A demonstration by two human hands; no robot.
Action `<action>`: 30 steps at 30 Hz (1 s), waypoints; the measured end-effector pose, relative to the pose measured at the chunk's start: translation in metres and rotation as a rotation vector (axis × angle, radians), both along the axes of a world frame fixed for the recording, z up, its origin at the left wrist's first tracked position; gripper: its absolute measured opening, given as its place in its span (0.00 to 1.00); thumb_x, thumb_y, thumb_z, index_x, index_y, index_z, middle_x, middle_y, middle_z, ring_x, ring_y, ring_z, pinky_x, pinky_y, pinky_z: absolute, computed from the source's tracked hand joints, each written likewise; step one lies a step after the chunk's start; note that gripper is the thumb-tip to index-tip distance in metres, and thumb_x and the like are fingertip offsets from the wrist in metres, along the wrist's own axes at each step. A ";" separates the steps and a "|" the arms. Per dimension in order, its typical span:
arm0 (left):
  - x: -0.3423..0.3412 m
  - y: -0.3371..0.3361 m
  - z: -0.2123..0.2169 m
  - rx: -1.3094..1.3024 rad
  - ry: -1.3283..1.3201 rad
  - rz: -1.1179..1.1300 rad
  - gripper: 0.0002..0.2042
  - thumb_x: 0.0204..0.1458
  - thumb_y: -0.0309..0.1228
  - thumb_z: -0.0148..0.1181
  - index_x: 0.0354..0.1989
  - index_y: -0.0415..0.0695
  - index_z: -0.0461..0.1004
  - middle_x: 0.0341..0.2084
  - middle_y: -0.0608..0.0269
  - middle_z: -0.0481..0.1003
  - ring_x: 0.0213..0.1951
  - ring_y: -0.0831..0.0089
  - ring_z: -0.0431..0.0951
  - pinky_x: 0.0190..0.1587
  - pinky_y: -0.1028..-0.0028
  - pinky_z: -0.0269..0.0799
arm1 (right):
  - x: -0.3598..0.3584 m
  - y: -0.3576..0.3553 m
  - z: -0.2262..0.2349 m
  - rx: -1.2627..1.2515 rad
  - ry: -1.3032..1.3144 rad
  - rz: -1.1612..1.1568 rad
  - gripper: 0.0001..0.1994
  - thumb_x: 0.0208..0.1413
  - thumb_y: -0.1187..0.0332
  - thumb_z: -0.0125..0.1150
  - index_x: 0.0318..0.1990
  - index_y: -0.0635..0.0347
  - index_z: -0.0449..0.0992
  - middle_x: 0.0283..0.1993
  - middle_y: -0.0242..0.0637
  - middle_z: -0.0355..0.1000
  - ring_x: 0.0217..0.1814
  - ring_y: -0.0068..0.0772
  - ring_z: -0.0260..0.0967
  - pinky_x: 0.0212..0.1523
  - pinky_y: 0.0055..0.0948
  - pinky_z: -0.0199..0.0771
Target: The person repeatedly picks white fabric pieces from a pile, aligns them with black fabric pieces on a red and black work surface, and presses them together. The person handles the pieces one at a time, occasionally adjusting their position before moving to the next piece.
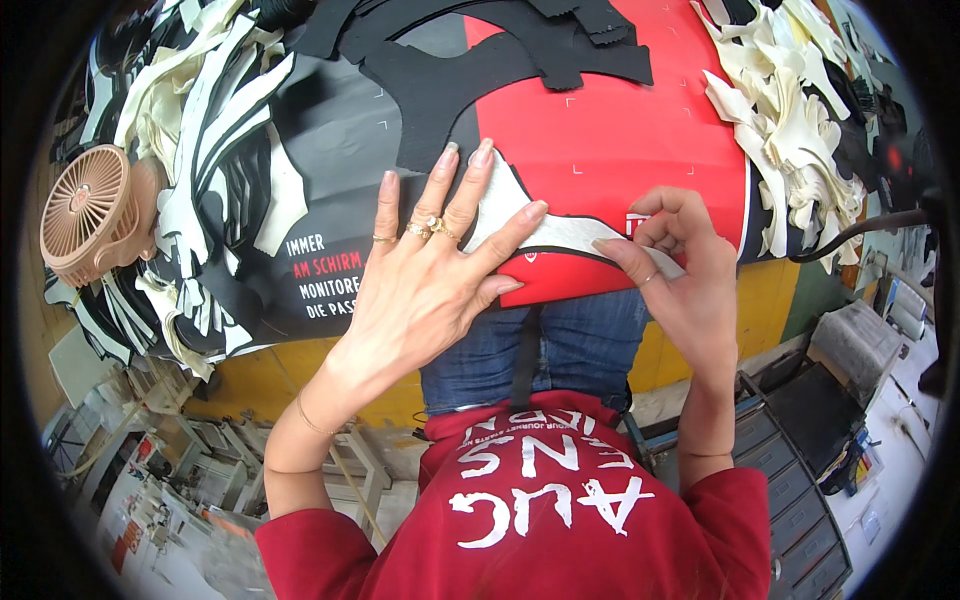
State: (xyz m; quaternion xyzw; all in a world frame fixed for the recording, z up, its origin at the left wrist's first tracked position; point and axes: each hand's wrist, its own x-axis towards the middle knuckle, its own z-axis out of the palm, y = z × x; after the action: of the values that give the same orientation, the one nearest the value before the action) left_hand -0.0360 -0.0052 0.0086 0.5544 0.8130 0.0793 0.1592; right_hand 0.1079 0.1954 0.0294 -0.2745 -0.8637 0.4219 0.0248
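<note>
My left hand [430,270] lies flat with fingers spread on a curved grey-white cut piece [565,235] at the near edge of the table, pressing its left part down. My right hand [675,260] pinches the right end of the same piece between thumb and fingers. The piece has a dark edge and rests on a red and black printed sheet [620,130] that covers the table. Rings show on my left fingers.
Black cut shapes [480,60] lie at the far middle. Piles of cream and black offcuts sit at the left [210,130] and right [790,130]. A small pink fan [90,210] stands at the left. Grey drawers [790,480] stand on the floor at the right.
</note>
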 end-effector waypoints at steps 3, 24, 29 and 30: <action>0.002 0.001 -0.001 -0.032 0.033 -0.007 0.28 0.58 0.53 0.50 0.70 0.75 0.61 0.76 0.51 0.44 0.75 0.47 0.45 0.72 0.41 0.34 | 0.005 -0.003 -0.008 0.165 0.103 0.090 0.17 0.52 0.73 0.74 0.44 0.61 0.70 0.24 0.28 0.69 0.25 0.15 0.64 0.27 0.18 0.63; 0.041 -0.022 0.013 -0.166 0.270 0.190 0.48 0.51 0.67 0.50 0.72 0.41 0.56 0.75 0.53 0.46 0.77 0.55 0.41 0.71 0.46 0.11 | -0.036 -0.008 -0.014 0.534 0.080 0.074 0.18 0.50 0.51 0.71 0.35 0.55 0.73 0.27 0.33 0.72 0.26 0.38 0.73 0.28 0.36 0.70; 0.043 -0.016 0.015 -0.022 0.108 0.260 0.48 0.52 0.64 0.55 0.73 0.39 0.53 0.75 0.50 0.46 0.76 0.50 0.42 0.72 0.46 0.17 | -0.041 -0.006 -0.008 0.222 0.176 0.039 0.14 0.54 0.64 0.72 0.42 0.62 0.78 0.30 0.32 0.75 0.21 0.22 0.63 0.24 0.24 0.64; 0.041 -0.013 0.014 0.023 0.077 0.259 0.48 0.52 0.62 0.56 0.73 0.39 0.52 0.75 0.49 0.45 0.76 0.50 0.42 0.72 0.46 0.19 | -0.040 -0.006 -0.007 0.187 0.165 0.019 0.14 0.54 0.65 0.71 0.44 0.63 0.78 0.30 0.32 0.75 0.22 0.20 0.62 0.24 0.23 0.64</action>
State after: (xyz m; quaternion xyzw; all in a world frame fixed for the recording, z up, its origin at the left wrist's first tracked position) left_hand 0.0053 -0.0178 0.0223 0.4491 0.8824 0.0872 0.1096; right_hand 0.0674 0.1894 0.0225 -0.2272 -0.8969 0.3607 0.1173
